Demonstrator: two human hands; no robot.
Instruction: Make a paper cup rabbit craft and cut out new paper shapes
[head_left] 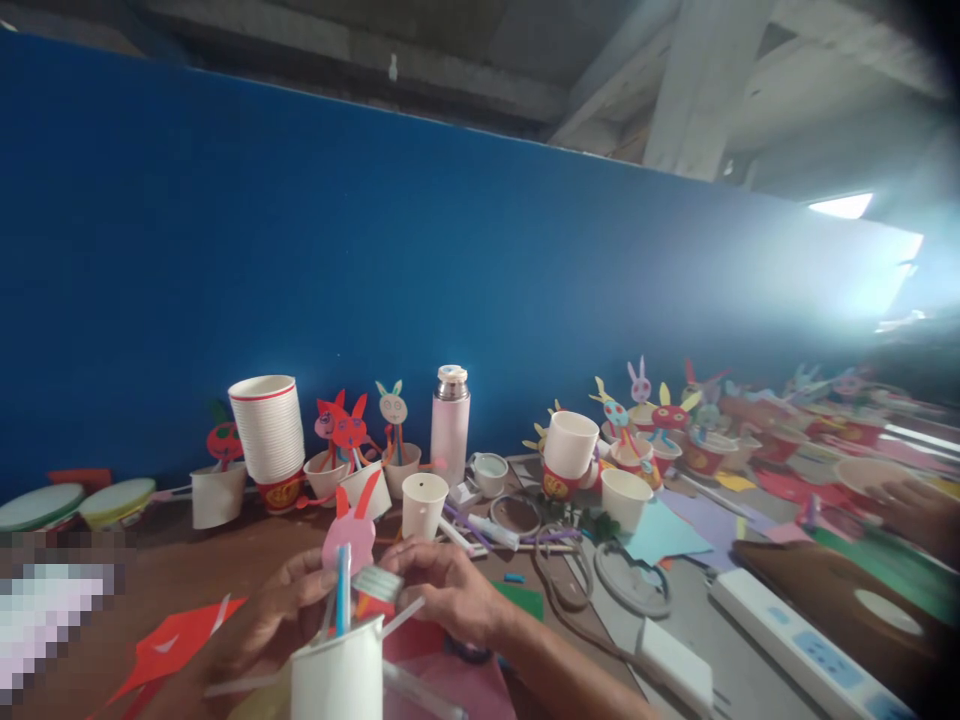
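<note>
A pink paper rabbit head (349, 541) with red ears stands above a white paper cup (337, 675) close to me, with a blue stick (343, 590) rising from the cup. My left hand (281, 605) pinches the left edge of the pink head. My right hand (450, 590) is closed on a small pale piece (379, 583) just right of the head. Pale strips poke out over the cup's rim. Red paper (176, 640) lies to the left of my left hand.
Behind stand stacked cups (268, 430), an upturned-looking holed cup (424, 505), a pink thermos (450, 430) and several rabbit figures in cups. Cables, a power strip (810, 640) and coloured paper (667, 530) lie right. Another person's hand (911, 510) is at far right.
</note>
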